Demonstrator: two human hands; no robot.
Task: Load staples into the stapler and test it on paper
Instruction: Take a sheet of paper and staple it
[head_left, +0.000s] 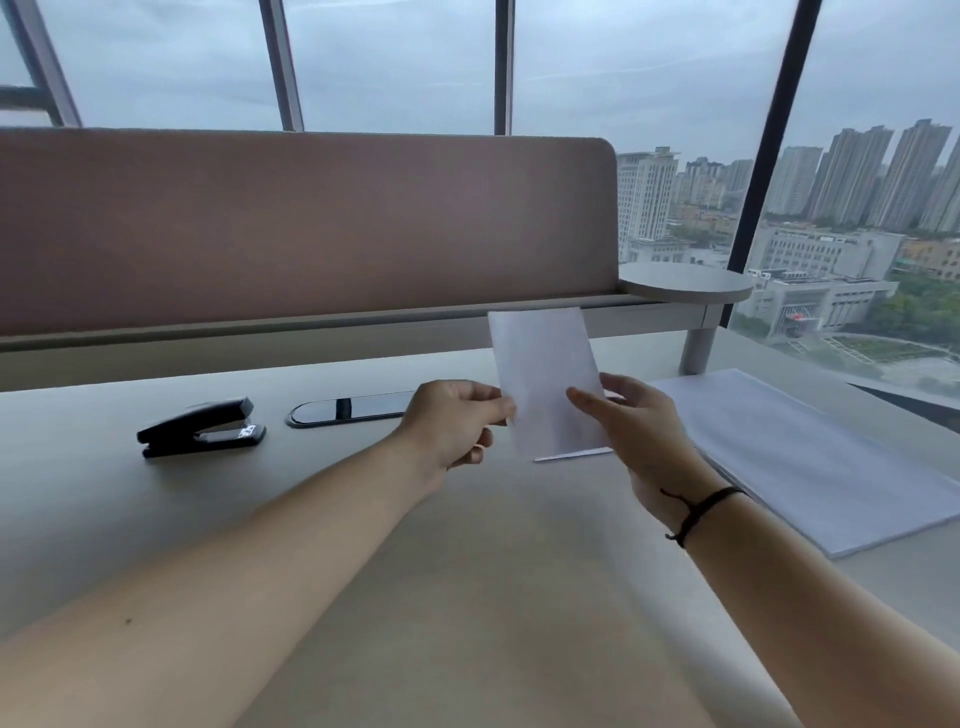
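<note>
A folded white sheet of paper (545, 374) is held upright above the desk, between both hands. My left hand (457, 421) pinches its left edge between thumb and fingers. My right hand (644, 431) grips its right edge, with a black cord around the wrist. The black stapler (202, 427) lies closed on the desk at the left, well apart from both hands. No staples are visible.
A stack of white paper (810, 457) lies on the desk at the right. A dark oval cable cover (348, 409) sits in the desk (467, 571) behind my left hand. A brown partition (301, 223) stands at the back, with a small round shelf (685, 280) beside it.
</note>
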